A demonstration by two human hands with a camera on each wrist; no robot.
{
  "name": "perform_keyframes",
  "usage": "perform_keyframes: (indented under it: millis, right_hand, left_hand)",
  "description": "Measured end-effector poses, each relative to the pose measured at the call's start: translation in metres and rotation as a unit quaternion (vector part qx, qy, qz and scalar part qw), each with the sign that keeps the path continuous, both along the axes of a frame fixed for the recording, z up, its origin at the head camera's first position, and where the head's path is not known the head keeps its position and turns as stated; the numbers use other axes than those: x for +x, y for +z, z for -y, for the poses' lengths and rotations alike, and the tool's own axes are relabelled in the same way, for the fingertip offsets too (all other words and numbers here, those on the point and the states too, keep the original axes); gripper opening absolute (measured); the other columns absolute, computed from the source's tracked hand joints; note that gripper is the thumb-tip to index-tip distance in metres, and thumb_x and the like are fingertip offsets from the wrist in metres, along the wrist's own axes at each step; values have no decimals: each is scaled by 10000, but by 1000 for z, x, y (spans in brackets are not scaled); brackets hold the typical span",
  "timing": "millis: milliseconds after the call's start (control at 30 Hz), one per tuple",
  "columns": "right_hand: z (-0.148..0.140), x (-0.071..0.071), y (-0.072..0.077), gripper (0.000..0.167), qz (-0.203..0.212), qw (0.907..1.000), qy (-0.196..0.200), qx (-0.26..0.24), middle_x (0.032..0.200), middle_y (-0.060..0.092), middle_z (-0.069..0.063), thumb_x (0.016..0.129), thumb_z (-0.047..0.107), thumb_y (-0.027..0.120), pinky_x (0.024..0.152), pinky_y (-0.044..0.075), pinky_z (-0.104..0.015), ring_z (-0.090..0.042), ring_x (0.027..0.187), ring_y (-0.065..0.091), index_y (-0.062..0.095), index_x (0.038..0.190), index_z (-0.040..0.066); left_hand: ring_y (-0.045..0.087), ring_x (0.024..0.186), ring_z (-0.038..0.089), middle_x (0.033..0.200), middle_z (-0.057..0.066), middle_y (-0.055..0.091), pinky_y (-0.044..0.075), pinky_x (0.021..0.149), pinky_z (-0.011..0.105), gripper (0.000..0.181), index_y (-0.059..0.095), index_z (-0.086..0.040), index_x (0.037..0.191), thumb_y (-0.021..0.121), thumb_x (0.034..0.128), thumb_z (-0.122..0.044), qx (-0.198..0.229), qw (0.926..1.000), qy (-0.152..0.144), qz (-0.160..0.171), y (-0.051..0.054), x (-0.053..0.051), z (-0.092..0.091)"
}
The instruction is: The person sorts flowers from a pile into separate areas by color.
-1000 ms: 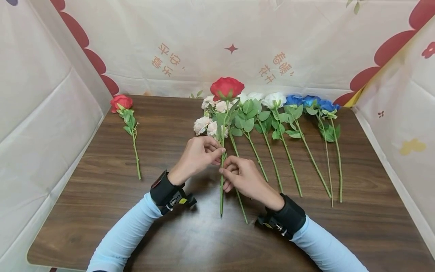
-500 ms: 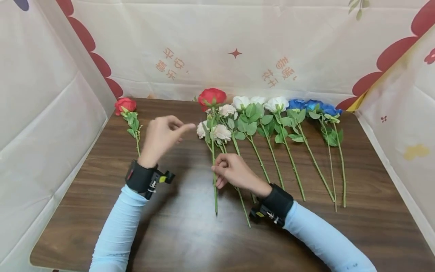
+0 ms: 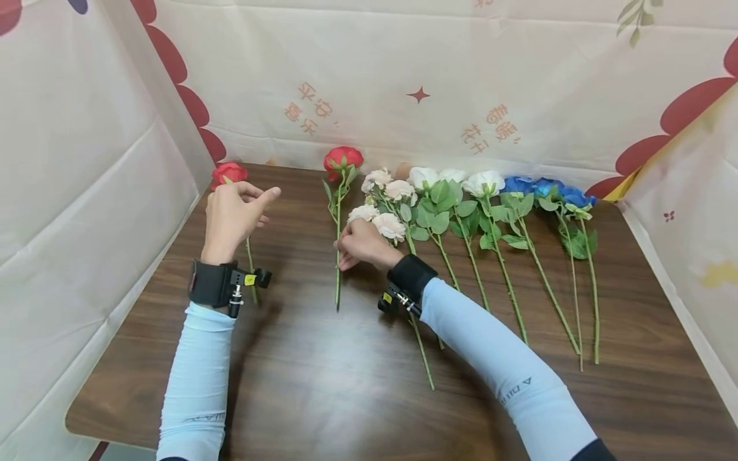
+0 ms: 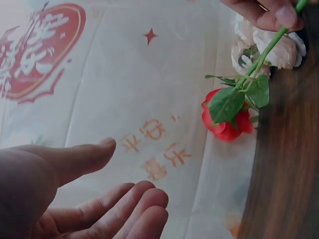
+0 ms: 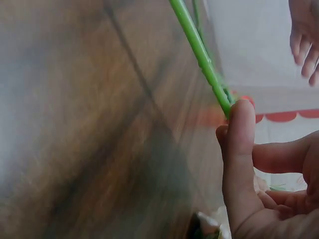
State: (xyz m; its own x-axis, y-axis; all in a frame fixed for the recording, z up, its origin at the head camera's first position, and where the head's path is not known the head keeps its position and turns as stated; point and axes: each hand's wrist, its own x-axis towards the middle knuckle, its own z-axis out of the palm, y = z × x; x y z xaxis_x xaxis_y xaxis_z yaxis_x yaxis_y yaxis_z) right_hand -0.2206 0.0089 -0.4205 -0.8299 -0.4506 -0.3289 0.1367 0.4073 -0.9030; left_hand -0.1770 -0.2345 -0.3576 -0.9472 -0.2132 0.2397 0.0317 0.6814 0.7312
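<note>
In the head view my right hand (image 3: 366,246) pinches the green stem of a red rose (image 3: 343,160). Its bloom points toward the back wall. The right wrist view shows the stem (image 5: 199,55) between thumb and finger. My left hand (image 3: 232,214) is raised over a second red rose (image 3: 229,173) at the far left, covering much of its leaves and upper stem. Spread thumb and fingers of the left hand (image 4: 109,199) hold nothing in the left wrist view. Just right of my right hand lies a spray of pale pink flowers (image 3: 389,225).
White roses (image 3: 484,184) lie in a row right of the pink spray, then blue roses (image 3: 548,187), stems toward me. They rest on a dark wooden table (image 3: 323,390). A printed cloth (image 3: 369,77) rises behind and at both sides.
My left hand let go of the red rose's stem and moved left to the other red rose. My right hand carried its rose left, away from the pink flowers.
</note>
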Motion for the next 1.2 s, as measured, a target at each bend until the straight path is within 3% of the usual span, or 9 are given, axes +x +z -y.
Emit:
perform_keyframes:
  millis: [133, 300, 467, 733, 1000, 1200]
  right_hand:
    - [1, -9, -2, 178, 174, 9996, -5, 220, 599, 664, -121, 988, -18, 550, 597, 638, -325, -166, 499, 688, 622, 1027, -177]
    - [2, -13, -8, 129, 242, 9987, -27, 440, 566, 664, -122, 963, -18, 567, 616, 644, -360, -174, 484, 690, 621, 904, -119]
    - [1, -12, -11, 131, 64, 9975, -25, 704, 559, 674, -123, 931, -13, 575, 630, 646, -378, -169, 474, 698, 645, 888, -115]
    - [4, -11, -10, 107, -300, 9940, -45, 1054, 560, 670, -101, 923, -1, 577, 611, 640, -361, -143, 450, 685, 624, 847, -61]
    - [1, -13, -7, 222, -168, 9948, 239, 973, 595, 663, -120, 990, 82, 660, 612, 640, -349, -155, 460, 692, 659, 920, -129]
    - [-15, -12, -5, 277, -194, 9964, 443, 696, 668, 649, -127, 996, 136, 666, 653, 648, -389, -171, 505, 707, 610, 813, -65]
  left_hand:
    - [792, 712, 292, 913, 215, 788, 533, 552, 207, 534, 753, -24, 1082, 691, 951, -539, 143, 9997, 54, 203, -4, -5, 9]
    - [787, 684, 225, 953, 213, 790, 546, 556, 202, 551, 761, -26, 1097, 680, 954, -552, 203, 9988, 72, 438, -7, -6, 16]
    - [784, 674, 188, 952, 185, 795, 543, 574, 212, 545, 766, -33, 1112, 682, 954, -548, 260, 9980, 157, 562, -7, -5, 20]
    - [796, 728, 254, 970, 205, 786, 539, 589, 203, 552, 761, -27, 1131, 671, 962, -545, 255, 9977, 195, 600, -6, -5, 21]
    - [785, 680, 206, 932, 196, 787, 570, 567, 217, 557, 762, -26, 1086, 696, 940, -559, 288, 9979, 70, 569, -5, -6, 16]
    - [794, 727, 266, 968, 233, 777, 579, 581, 207, 552, 747, -13, 1099, 703, 943, -541, 276, 9974, -41, 658, -5, -5, 14]
